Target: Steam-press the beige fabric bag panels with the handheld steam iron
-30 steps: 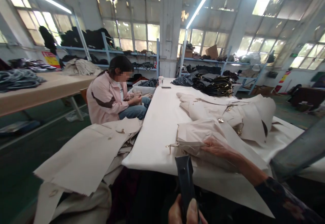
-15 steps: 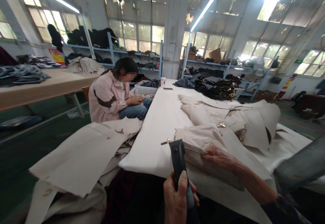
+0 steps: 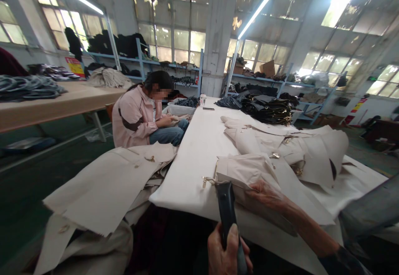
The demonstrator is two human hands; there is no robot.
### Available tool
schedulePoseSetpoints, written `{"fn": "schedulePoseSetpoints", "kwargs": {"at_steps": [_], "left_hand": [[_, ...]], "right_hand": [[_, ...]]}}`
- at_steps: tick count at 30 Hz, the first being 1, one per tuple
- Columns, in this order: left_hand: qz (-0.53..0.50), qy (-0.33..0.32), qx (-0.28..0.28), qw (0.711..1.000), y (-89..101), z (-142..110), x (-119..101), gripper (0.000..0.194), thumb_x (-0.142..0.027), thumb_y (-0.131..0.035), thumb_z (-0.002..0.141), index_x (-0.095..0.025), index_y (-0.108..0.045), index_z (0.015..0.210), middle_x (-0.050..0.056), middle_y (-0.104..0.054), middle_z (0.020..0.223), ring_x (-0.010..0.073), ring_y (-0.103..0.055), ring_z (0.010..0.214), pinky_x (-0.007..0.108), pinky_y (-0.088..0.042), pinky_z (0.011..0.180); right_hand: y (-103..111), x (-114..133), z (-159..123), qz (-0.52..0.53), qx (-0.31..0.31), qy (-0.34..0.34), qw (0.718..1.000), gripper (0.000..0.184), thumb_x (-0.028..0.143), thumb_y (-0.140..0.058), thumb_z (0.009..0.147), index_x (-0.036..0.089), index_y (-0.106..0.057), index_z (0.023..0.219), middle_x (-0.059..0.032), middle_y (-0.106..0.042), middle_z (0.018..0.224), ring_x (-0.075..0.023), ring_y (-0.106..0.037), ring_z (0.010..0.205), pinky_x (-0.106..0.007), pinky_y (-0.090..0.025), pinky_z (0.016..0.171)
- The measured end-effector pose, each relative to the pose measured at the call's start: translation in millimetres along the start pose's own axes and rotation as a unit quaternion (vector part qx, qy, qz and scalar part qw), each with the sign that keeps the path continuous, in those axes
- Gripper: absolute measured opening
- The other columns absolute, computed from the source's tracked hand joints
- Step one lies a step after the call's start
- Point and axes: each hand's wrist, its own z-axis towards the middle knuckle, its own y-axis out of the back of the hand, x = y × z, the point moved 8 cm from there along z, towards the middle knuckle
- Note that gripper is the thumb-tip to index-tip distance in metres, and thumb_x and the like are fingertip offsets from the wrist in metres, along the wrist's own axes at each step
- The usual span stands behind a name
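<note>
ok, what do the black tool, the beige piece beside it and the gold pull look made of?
Black tool: maybe plastic or coated metal, smooth, semi-gloss; soft highlights on its faces.
Beige piece: likely fabric, possibly thin faux leather; matte, soft creases, weave not visible.
Gold pull: probably metal or metallic-plated, given the yellowish shine; too small to be sure.

Our left hand [image 3: 227,248] is low and central, near the bottom edge of the view, its fingers curled round in a firm grip and its thumb [image 3: 232,234] laid upward along the front. Our right forearm [image 3: 307,229] slants in from the lower right, bare below a dark sleeve [image 3: 341,261]. Our right hand [image 3: 266,194] sits higher, reaching leftward, knuckles up and fingers bent; the fingertips are partly hidden, so we cannot tell how tightly they close.
</note>
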Motion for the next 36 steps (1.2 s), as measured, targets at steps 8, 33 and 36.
{"fn": "schedulePoseSetpoints", "kwargs": {"at_steps": [8, 33, 36], "left_hand": [[0.018, -0.055, -0.037, 0.998, 51.9, -1.1, -43.8, 0.046, -0.058, -0.054, 0.075, -0.014, -0.059, 0.062, 0.003, -0.056, 0.040, 0.0145, -0.052, 0.036, 0.023, -0.041, 0.039], [0.076, 0.099, 0.021, 0.992, 45.1, -54.1, 12.8, 0.047, -0.059, -0.057, 0.073, -0.012, -0.061, 0.071, 0.004, -0.060, 0.042, 0.0153, -0.054, 0.036, 0.023, -0.043, 0.038], [0.086, 0.121, 0.056, 0.987, 27.8, -68.0, 31.0, 0.053, -0.064, -0.057, 0.069, -0.012, -0.060, 0.060, 0.004, -0.056, 0.037, 0.0130, -0.051, 0.031, 0.021, -0.041, 0.036]], "right_hand": [[-74.6, 32.6, -44.8, -0.169, -0.023, 0.076, 0.982, 0.032, 0.005, -0.035, 0.085, 0.015, -0.064, 0.080, -0.0116, -0.069, 0.078, -0.0273, -0.063, 0.078, -0.036, -0.044, 0.068], [-104.9, -89.9, -160.8, 0.599, -0.067, -0.161, 0.782, 0.031, 0.041, -0.062, 0.082, 0.016, -0.069, 0.099, -0.0112, -0.070, 0.099, -0.0225, -0.063, 0.089, -0.040, -0.051, 0.079], [-104.8, -78.2, -146.9, 0.615, -0.060, -0.139, 0.774, 0.028, 0.040, -0.064, 0.081, 0.016, -0.072, 0.092, -0.0099, -0.071, 0.094, -0.0217, -0.063, 0.087, -0.039, -0.051, 0.077]]}}
